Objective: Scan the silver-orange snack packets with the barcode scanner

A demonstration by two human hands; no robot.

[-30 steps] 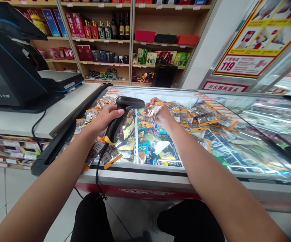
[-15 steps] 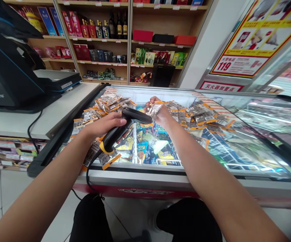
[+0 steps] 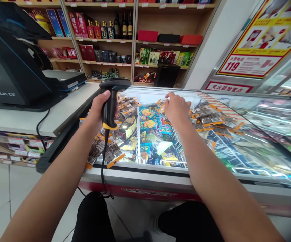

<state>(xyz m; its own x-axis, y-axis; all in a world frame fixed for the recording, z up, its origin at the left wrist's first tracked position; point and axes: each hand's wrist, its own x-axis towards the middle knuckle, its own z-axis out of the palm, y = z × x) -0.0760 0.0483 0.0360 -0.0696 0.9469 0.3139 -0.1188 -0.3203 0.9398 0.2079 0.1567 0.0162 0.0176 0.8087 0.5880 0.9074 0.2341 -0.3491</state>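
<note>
My left hand is wrapped round the grip of a black barcode scanner with a yellow-trimmed base. The scanner stands upright above the left part of a glass-topped freezer, its cord hanging down over the front edge. My right hand is back up, over the pile of small clear snack packets with orange edges. Its fingers curl down and their tips are hidden, so whatever they hold cannot be made out. One orange-edged packet shows just left of these fingers. More such packets lie on the left side.
Colourful bags show through the glass. On the left, a counter bears a dark checkout machine. Shelves of bottles and boxes stand behind the freezer, with a white pillar to their right.
My left hand has raised the scanner and turned it upright, up and left. My right hand has moved right, from holding a packet beneath the scanner to over the right-hand pile.
</note>
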